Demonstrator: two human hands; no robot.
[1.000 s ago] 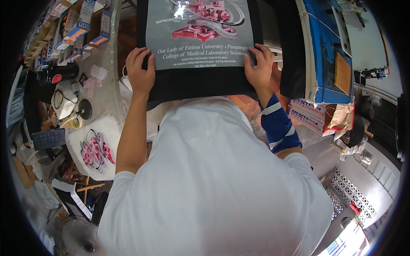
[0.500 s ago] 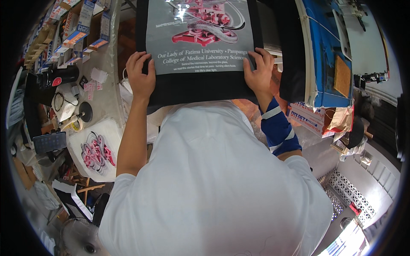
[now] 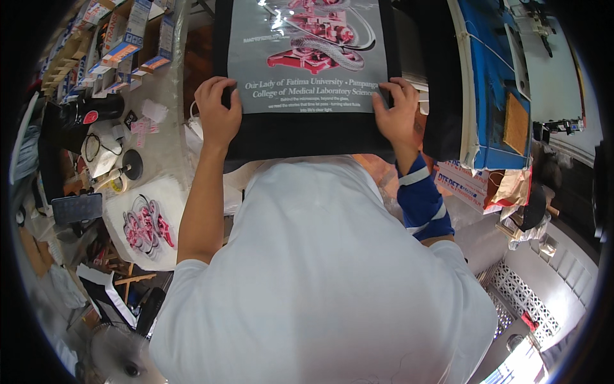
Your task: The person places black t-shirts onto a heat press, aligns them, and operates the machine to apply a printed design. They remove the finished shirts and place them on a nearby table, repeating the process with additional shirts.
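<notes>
A clear transfer film (image 3: 307, 96) with white lettering and a pink-and-grey microscope-and-snake picture lies flat on black fabric (image 3: 300, 137) in front of me. My left hand (image 3: 219, 112) rests at the film's lower left corner. Its fingers are bent over the black fabric, with the thumb apart from them beside the film's edge. At the lower right corner, my right hand (image 3: 396, 112) lies the same way, its thumb touching or close to the film's edge. A blue sleeve with pale stripes (image 3: 422, 201) covers part of my right forearm. The film's far end is cut off by the picture's top.
On the left table are a second pink-and-grey print (image 3: 147, 224), a phone (image 3: 77, 208) and a black cylinder (image 3: 102, 109). Open cartons (image 3: 128, 38) stand behind. To the right is a blue board (image 3: 486, 96), with white boxes (image 3: 460, 185) below it.
The scene has shifted slightly to the right in the picture. Both hands stay at the film's lower corners, with hardly any change in their pose.
</notes>
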